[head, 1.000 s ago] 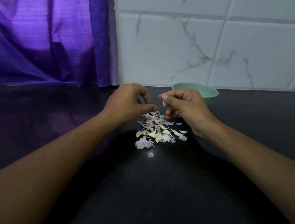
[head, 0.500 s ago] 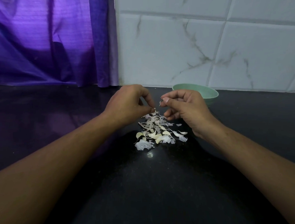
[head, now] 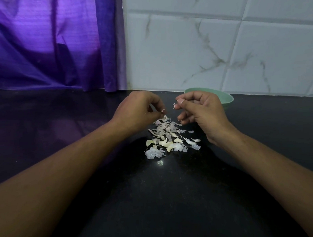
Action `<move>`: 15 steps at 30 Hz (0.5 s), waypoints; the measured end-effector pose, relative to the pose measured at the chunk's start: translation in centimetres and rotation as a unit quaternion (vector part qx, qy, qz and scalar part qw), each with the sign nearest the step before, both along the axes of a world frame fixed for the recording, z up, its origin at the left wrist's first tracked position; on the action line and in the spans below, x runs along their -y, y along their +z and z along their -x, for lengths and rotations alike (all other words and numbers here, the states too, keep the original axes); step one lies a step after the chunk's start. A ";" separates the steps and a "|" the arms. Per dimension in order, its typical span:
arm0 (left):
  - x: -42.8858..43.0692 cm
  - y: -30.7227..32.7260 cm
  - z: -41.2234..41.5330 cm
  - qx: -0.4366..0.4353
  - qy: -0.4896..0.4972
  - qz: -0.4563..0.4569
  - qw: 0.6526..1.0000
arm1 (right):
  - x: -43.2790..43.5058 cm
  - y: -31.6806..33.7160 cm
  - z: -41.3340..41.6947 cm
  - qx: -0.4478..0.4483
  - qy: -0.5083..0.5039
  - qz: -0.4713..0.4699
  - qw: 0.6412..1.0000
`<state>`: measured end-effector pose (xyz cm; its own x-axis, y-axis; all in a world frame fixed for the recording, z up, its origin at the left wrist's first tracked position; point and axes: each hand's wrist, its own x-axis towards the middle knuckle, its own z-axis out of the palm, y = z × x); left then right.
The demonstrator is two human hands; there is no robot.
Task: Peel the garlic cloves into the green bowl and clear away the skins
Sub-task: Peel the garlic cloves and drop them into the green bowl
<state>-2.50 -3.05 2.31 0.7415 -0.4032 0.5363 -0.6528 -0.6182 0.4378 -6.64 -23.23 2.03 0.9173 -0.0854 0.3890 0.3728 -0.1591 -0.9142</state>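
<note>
A heap of pale garlic skins and cloves (head: pixel 168 138) lies on the black counter (head: pixel 155 199) in front of me. Just above its far end, my left hand (head: pixel 139 112) pinches a small garlic clove (head: pixel 164 116), mostly hidden by the fingertips. My right hand (head: pixel 200 109) hovers beside it, a thin strip of skin (head: pixel 174 105) pinched between thumb and forefinger. A small gap separates the two hands. The green bowl (head: pixel 226 99) stands behind my right hand, near the wall; its inside is hidden.
A white marbled tile wall (head: pixel 221 49) backs the counter on the right. A purple curtain (head: pixel 50 46) hangs at the back left. Dark counter stretches left, right and toward me around the heap.
My hands were fingertip to fingertip half a second ago. They have drawn apart, and my right hand has come away holding a strip of skin.
</note>
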 end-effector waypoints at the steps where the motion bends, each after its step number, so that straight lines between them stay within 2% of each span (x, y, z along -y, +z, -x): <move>1: -0.1 0.1 0.0 -0.001 0.001 0.003 1.000 | 0.0 0.0 0.0 0.000 0.000 0.001 1.000; 15: -0.1 0.1 0.1 0.007 -0.007 0.018 1.000 | -0.3 -0.3 -0.1 -0.029 0.023 -0.003 0.999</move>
